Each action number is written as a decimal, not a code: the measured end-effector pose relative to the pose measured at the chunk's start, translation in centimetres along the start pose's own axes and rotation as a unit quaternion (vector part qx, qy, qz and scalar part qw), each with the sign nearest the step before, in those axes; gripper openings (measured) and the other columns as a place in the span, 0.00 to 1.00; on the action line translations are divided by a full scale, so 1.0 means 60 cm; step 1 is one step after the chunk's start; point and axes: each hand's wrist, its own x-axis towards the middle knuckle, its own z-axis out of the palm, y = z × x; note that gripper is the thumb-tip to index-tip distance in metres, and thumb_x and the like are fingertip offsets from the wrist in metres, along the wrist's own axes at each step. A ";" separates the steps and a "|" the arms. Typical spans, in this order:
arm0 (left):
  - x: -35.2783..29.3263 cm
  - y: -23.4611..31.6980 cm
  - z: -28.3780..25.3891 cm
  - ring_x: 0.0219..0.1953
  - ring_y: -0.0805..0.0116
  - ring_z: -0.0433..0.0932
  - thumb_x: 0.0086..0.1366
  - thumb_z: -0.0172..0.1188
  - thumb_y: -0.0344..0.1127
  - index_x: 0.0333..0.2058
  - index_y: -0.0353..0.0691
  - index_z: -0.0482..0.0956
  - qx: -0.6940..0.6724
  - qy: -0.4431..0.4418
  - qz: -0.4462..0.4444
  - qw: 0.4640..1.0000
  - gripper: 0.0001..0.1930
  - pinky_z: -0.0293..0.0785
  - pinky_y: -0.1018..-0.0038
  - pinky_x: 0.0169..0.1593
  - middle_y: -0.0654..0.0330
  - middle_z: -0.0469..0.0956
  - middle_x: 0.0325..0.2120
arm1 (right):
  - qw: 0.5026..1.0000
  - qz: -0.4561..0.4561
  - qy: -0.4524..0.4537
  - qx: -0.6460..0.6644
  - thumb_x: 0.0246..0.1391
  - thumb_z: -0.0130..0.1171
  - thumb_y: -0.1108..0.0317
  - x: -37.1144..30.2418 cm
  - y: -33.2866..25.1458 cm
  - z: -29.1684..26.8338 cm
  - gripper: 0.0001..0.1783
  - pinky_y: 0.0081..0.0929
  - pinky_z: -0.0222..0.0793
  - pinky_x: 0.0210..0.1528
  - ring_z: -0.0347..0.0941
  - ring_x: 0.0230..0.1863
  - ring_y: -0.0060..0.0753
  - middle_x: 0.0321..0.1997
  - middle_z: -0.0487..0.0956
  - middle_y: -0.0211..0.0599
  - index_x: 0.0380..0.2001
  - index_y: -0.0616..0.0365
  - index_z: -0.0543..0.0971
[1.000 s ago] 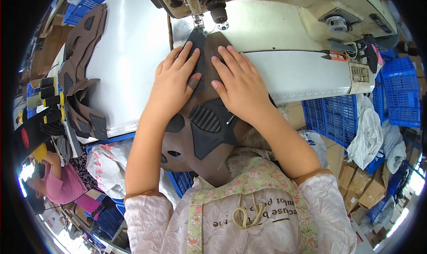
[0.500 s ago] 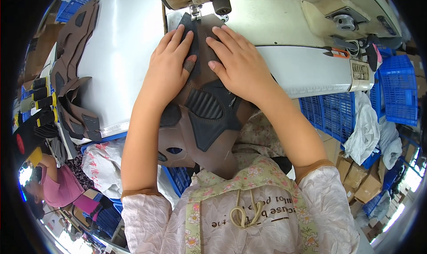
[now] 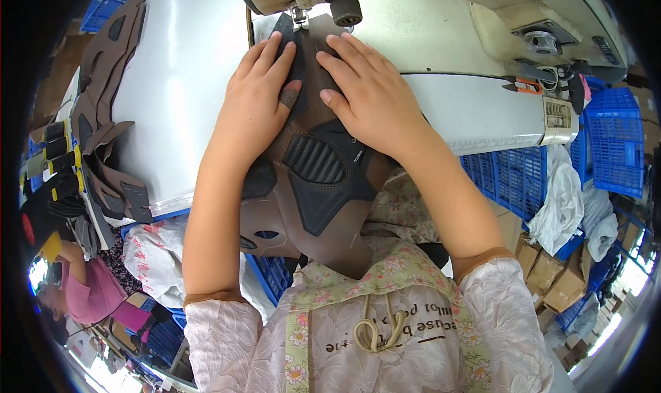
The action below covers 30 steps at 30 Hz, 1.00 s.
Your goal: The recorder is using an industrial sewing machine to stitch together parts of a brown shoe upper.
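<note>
A brown and black leather-like panel point(image 3: 313, 166) with a ribbed black patch lies under the sewing machine's presser foot point(image 3: 299, 19). Its near part hangs over the table edge and reaches my lap. My left hand point(image 3: 258, 107) rests flat on the left side of the panel, fingers stretched toward the foot; a dark band wraps one of its digits. On the panel's right side lies my right hand point(image 3: 372, 97), palm down with its fingers spread. Between the two hands runs a strip where black meets brown. The needle tip is too small to make out.
Similar brown pieces point(image 3: 113, 69) are stacked along the table's left edge. Orange-handled thread snips point(image 3: 527, 86) lie at the right by the machine point(image 3: 441, 21). Blue crates point(image 3: 506, 179), white bags and cardboard boxes point(image 3: 558, 276) stand at the right. A person in pink sits lower left.
The whole view has shifted slightly. My hands stay flat on the panel, in nearly the same place relative to the presser foot.
</note>
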 end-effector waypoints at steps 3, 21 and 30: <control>0.001 0.000 -0.003 0.64 0.49 0.60 0.63 0.57 0.33 0.59 0.36 0.68 -0.006 -0.009 -0.006 1.000 0.25 0.59 0.61 0.65 0.50 0.64 0.62 | 1.000 -0.002 0.000 0.005 0.56 0.56 0.58 0.000 0.001 0.000 0.24 0.39 0.56 0.67 0.61 0.65 0.45 0.61 0.70 0.45 0.53 0.59 0.74; 0.025 -0.016 -0.031 0.58 0.51 0.66 0.56 0.64 0.34 0.55 0.36 0.71 -0.055 -0.037 0.003 0.998 0.27 0.65 0.63 0.61 0.53 0.64 0.62 | 1.000 -0.006 0.008 0.007 0.55 0.56 0.58 0.000 0.002 0.002 0.24 0.40 0.56 0.67 0.61 0.66 0.46 0.61 0.70 0.47 0.52 0.61 0.74; 0.046 -0.036 -0.029 0.53 0.52 0.69 0.49 0.68 0.37 0.53 0.35 0.72 -0.072 -0.043 0.046 0.995 0.31 0.67 0.64 0.58 0.55 0.72 0.55 | 1.000 -0.003 0.006 0.014 0.55 0.56 0.59 0.001 0.000 0.000 0.23 0.40 0.56 0.67 0.61 0.66 0.45 0.60 0.70 0.46 0.51 0.61 0.75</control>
